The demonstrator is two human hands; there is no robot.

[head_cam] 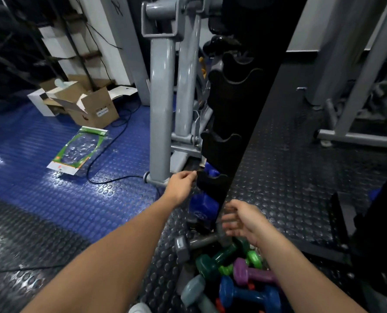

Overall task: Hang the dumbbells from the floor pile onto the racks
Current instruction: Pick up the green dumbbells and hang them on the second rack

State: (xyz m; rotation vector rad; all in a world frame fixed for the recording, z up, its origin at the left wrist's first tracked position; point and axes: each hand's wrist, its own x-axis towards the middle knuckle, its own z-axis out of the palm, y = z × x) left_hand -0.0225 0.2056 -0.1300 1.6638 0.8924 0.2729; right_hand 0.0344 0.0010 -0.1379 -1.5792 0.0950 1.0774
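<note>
The left hand (181, 184) reaches with loosely curled fingers, holding nothing, to the edge of a low cradle on the black rack (237, 123), where a blue dumbbell (203, 207) hangs. The right hand (242, 219) hovers spread and empty just above the dumbbell pile (230, 276) on the studded floor (289, 177) at the rack's foot, with bare floor to its right.

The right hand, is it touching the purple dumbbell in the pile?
Apart. In the head view the right hand hangs open and empty above the pile, with green dumbbells showing between it and the purple dumbbell lower down.
</note>
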